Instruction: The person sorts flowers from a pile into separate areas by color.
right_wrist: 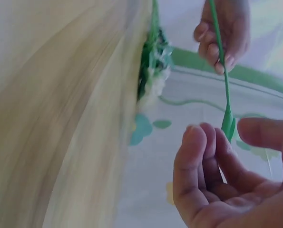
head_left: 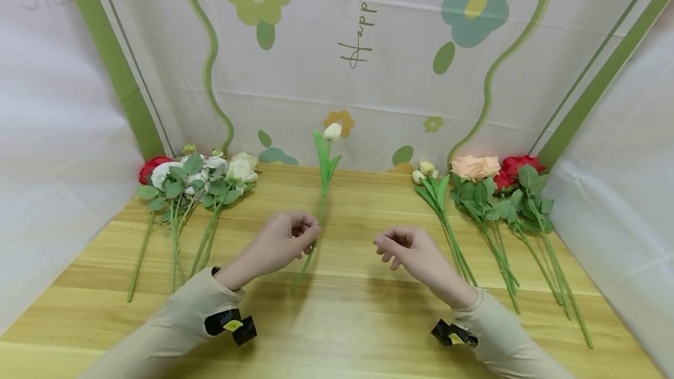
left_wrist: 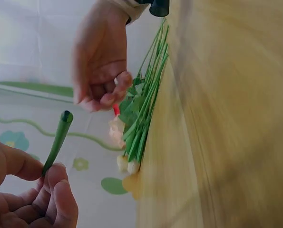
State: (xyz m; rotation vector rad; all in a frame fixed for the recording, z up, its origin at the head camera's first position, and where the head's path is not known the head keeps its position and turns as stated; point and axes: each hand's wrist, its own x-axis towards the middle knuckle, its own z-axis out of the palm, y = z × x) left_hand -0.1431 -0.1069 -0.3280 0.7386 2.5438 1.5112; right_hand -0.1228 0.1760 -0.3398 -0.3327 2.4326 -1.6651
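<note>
A single white tulip (head_left: 333,131) with green leaves stands tilted over the middle of the table, its bloom toward the back cloth. My left hand (head_left: 286,241) pinches its green stem (left_wrist: 58,142) between thumb and fingertips, and the lower stem end sticks out below the fingers. To the right, my right hand (head_left: 411,253) hovers over the table with loosely bent fingers and nothing in them. In the right wrist view, the tulip's leaves (right_wrist: 228,124) appear behind the right hand's fingertips.
At left on the wooden table (head_left: 337,320) lie red, white and cream flowers (head_left: 242,169) with long stems. To the right are more white tulips (head_left: 426,169), peach roses (head_left: 475,166) and red roses (head_left: 518,169). A printed cloth (head_left: 326,75) hangs behind.
</note>
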